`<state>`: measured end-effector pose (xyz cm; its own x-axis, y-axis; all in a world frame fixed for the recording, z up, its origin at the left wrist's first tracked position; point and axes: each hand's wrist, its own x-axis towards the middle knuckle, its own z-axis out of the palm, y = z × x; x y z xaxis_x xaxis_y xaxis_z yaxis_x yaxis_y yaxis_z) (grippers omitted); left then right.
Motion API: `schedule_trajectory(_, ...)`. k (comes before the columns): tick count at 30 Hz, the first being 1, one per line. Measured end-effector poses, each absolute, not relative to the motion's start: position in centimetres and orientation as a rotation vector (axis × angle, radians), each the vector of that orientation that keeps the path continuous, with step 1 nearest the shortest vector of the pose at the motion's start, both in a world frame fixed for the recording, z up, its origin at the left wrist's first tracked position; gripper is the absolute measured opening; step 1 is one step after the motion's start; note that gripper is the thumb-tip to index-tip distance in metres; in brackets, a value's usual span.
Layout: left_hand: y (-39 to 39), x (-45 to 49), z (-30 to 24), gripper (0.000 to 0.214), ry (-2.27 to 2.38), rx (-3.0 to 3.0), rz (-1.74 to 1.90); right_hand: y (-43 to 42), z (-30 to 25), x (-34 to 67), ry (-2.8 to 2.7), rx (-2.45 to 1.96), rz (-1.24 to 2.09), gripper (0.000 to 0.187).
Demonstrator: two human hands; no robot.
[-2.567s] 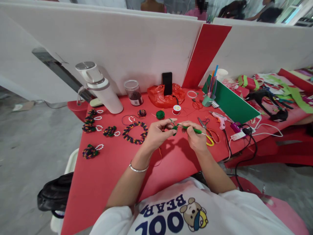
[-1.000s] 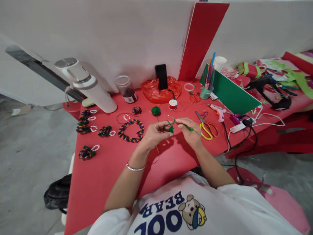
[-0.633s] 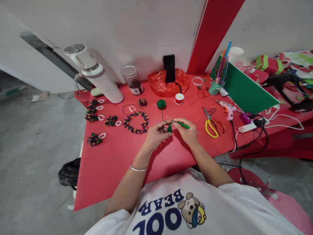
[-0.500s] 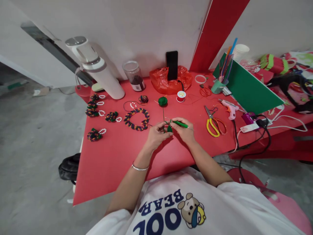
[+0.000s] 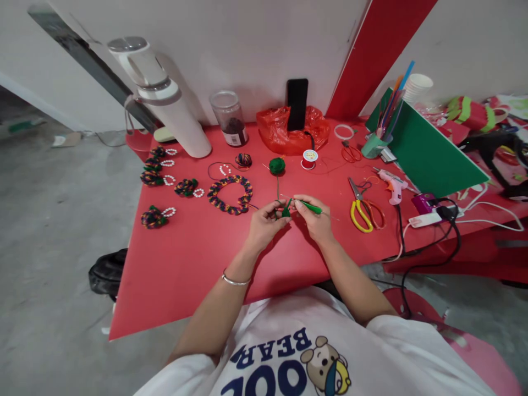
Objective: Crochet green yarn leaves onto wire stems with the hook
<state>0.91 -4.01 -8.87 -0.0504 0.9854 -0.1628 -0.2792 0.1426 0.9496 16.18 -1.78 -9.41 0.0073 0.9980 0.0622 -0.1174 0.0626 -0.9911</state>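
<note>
Between the fingers of my left hand (image 5: 264, 226) is a small piece of green crochet (image 5: 285, 212). My right hand (image 5: 317, 221) is closed round the green handle of a crochet hook (image 5: 312, 208), whose thin metal tip points left at the crochet piece. A strand of yarn leads from the fingers up to a green yarn ball (image 5: 276, 165) on the red table. Left of my hands lies a crocheted multicoloured ring (image 5: 214, 201), with a small multicoloured yarn ball (image 5: 243, 160) above it. Exact stitches are too small to make out.
Yarn bundles with white bead loops (image 5: 154, 218) lie at the left. A white flask (image 5: 177, 118), a jar (image 5: 231, 124) and a phone (image 5: 297, 104) on a red bag stand behind. Scissors (image 5: 361, 214), a pink glue gun (image 5: 395, 188) and a power strip (image 5: 424, 219) are at the right.
The hook has turned slightly, its rear end now pointing lower right, and a green strand stands up at its tip. The camera view has shifted a little.
</note>
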Motion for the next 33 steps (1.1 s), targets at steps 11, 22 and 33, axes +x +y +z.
schedule_trajectory(11, -3.9, 0.1, -8.4, 0.023, 1.240, 1.096, 1.291, -2.5, -9.0, 16.1, -1.531, -1.034, 0.994, 0.024)
schedule_trajectory(22, -4.2, -0.7, -8.3, 0.021, 1.244, 1.170, 1.348, -2.7, -8.9, 16.1, -1.703, -1.036, 0.705, 0.022)
schedule_trajectory(33, -3.9, -2.6, -7.5, 0.023, 1.059, 0.654, 1.344, -2.3, -9.5, 17.1, -1.279, -0.985, 1.217, 0.037)
